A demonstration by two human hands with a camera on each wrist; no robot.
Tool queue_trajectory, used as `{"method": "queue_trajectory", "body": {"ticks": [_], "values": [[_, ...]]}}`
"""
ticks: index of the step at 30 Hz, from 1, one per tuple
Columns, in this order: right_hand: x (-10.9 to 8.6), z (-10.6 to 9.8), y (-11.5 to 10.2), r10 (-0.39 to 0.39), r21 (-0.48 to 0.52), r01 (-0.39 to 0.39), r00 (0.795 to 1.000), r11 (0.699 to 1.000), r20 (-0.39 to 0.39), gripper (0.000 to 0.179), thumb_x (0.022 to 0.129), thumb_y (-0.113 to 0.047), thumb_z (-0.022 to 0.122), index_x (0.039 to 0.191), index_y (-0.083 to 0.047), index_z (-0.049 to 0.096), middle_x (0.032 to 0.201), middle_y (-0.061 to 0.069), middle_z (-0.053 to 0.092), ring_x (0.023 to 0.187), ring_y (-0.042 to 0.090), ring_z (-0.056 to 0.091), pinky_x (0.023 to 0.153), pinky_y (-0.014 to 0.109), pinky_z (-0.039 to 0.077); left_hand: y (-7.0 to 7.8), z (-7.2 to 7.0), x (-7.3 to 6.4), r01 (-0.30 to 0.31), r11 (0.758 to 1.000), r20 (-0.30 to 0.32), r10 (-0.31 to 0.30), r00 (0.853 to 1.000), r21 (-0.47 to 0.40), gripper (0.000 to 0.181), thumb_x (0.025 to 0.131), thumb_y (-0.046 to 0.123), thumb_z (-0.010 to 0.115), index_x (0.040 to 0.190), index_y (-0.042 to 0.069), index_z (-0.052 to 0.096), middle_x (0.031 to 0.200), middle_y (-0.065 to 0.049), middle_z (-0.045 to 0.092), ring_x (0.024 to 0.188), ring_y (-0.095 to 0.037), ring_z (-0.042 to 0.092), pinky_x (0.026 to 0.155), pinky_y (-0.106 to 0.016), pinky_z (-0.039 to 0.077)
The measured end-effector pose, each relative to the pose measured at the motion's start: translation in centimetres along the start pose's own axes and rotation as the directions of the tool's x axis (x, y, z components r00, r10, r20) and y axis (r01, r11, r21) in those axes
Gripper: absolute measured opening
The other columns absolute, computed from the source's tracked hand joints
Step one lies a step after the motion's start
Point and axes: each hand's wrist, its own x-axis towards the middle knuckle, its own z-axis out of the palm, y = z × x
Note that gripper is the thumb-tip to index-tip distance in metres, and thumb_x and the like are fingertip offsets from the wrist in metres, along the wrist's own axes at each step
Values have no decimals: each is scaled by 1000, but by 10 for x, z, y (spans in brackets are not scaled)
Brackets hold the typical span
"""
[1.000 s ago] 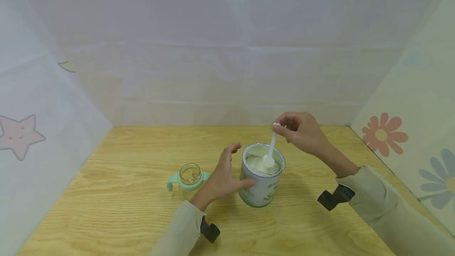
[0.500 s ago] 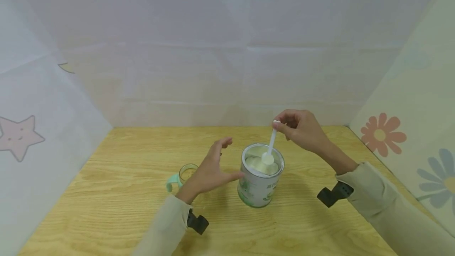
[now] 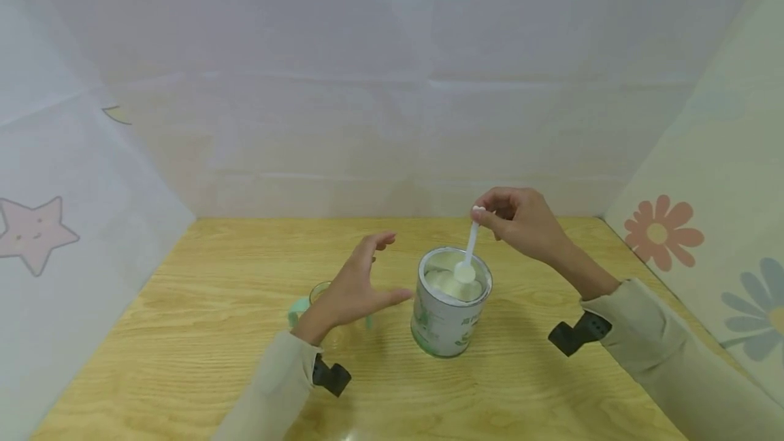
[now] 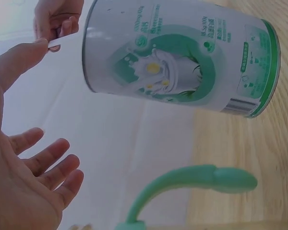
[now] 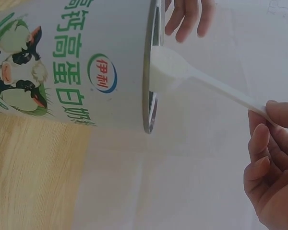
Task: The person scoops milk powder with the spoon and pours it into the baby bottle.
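My right hand (image 3: 520,223) pinches the handle end of a white plastic scoop (image 3: 471,243) between thumb and fingers. The bowl of the scoop sits at the mouth of an open milk powder can (image 3: 444,329), over pale powder (image 3: 447,283). In the right wrist view, the scoop (image 5: 221,88) slants out past the rim of the can (image 5: 125,62). To the left of the can, apart from it, my left hand (image 3: 352,291) has its thumb and fingers spread around nothing. Behind that hand and partly hidden by it stands a clear bottle with mint-green handles (image 3: 298,308).
The can and the bottle stand on a wood-grain table (image 3: 184,332). A pale sheet (image 3: 306,121) hangs behind it, and printed side sheets rise at left and right. In the left wrist view, one green handle (image 4: 192,177) curves below the can.
My left hand has drawn away from the can to the left and now covers more of the bottle. My right hand has lifted the scoop slightly; its bowl is higher above the powder.
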Motion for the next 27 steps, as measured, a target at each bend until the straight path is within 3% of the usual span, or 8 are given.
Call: {"method": "queue_trajectory", "body": {"ticks": [14,27], "values": [[2,0,-1,-2,16,2,1000,1000,-17,11,92,-11,63,90,-1,68,70,3,63,48,10,49,47,26,44,-4,-40,-17,21,998,-52,-18,998,55,81,82,26,75,146,10,28,145,-11,39,133,-30,36,109,-52,31],[6,-1,-2,-5,6,5,1000,1000,-26,12,92,-13,63,91,-2,68,69,0,63,48,10,50,44,26,41,-22,-67,-43,88,993,-99,-81,992,75,78,84,28,74,145,10,28,143,-11,41,131,-31,37,107,-53,30]]}}
